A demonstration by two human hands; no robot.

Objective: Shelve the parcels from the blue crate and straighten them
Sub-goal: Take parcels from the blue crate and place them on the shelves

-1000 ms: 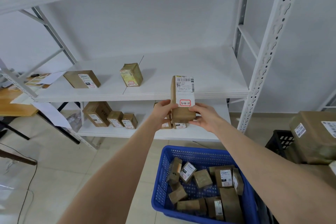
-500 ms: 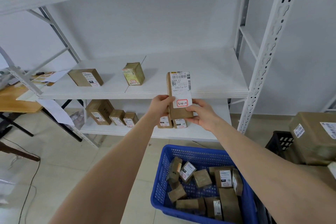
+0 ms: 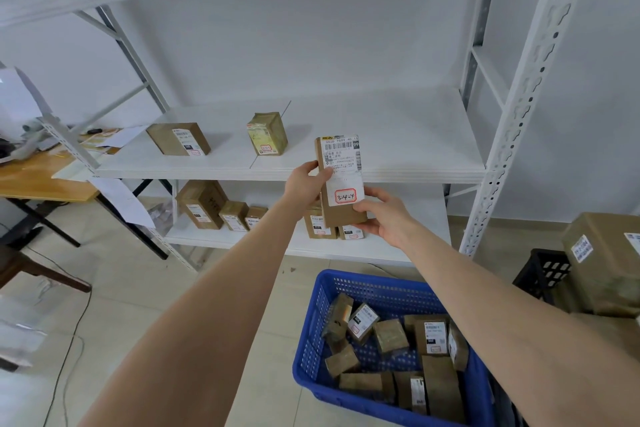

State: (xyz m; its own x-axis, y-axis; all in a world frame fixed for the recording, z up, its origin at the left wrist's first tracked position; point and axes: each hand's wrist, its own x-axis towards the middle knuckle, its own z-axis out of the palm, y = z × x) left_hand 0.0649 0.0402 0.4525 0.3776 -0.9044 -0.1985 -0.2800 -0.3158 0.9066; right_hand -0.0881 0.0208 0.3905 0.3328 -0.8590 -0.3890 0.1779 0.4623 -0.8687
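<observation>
Hands, two of them, hold one tall brown parcel (image 3: 341, 184) upright in front of the middle shelf (image 3: 415, 149). The left hand (image 3: 306, 184) is closed round its left edge, with the thumb on the front face. The right hand (image 3: 384, 215) grips its lower right corner, with the thumb beside the red-framed mark on the white label. The top of the parcel reaches above the front edge of the shelf; I cannot tell if it touches the board.

On this shelf, left of the left hand, stand two parcels: a flat brown one (image 3: 178, 139) further off and a smaller greenish one (image 3: 267, 133) nearer. On the lower shelf (image 3: 249, 241), below and behind the hands, I count five parcels: one big and two small to the left, and two partly hidden behind the held parcel. Below the right hand, on the floor, is one blue crate (image 3: 313, 333) with about ten parcels heaped inside; the exact number is not clear. Far left of the hands is one desk (image 3: 41, 180).
</observation>
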